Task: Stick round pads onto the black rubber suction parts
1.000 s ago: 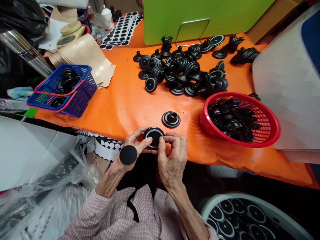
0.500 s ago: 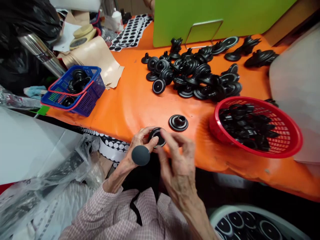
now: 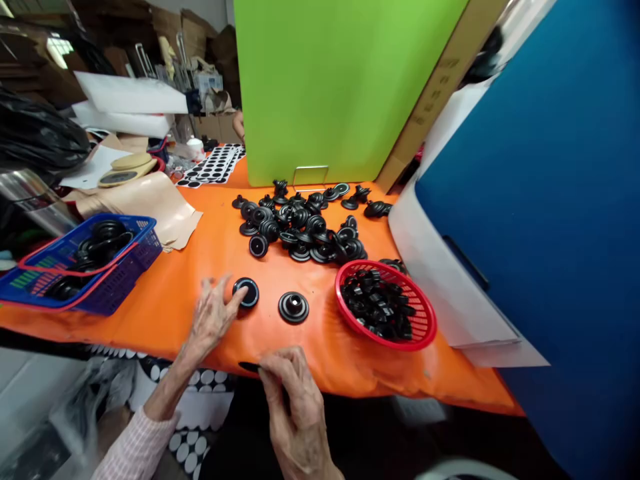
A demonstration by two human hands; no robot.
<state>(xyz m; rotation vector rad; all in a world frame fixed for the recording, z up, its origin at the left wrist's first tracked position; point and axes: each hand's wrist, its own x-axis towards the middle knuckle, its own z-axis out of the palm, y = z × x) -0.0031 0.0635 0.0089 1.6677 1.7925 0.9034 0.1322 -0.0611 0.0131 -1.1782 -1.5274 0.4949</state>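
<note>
My left hand [image 3: 213, 317] is stretched over the orange table with its fingers spread. Its thumb tip rests on a round black disc piece [image 3: 242, 285] with a pale ring, which sits on the table top. In my right hand [image 3: 296, 407], near the table's front edge, thumb and forefinger pinch a thin black disc [image 3: 248, 367], seen almost edge-on. Between and beyond my hands stands a stepped round black part [image 3: 293, 308] with a raised hub in its middle.
A pile of similar black parts [image 3: 300, 233] lies ahead, before a green board [image 3: 345, 87]. At the right, a red basket [image 3: 425, 320] holds small black pieces. On the left stands a blue basket [image 3: 133, 277] with black parts. A blue panel [image 3: 550, 233] rises at far right.
My left hand has moved forward from the table's edge, and the ringed disc is now down on the table. My right hand has drawn back, pinching the thin disc. The view has tilted up.
</note>
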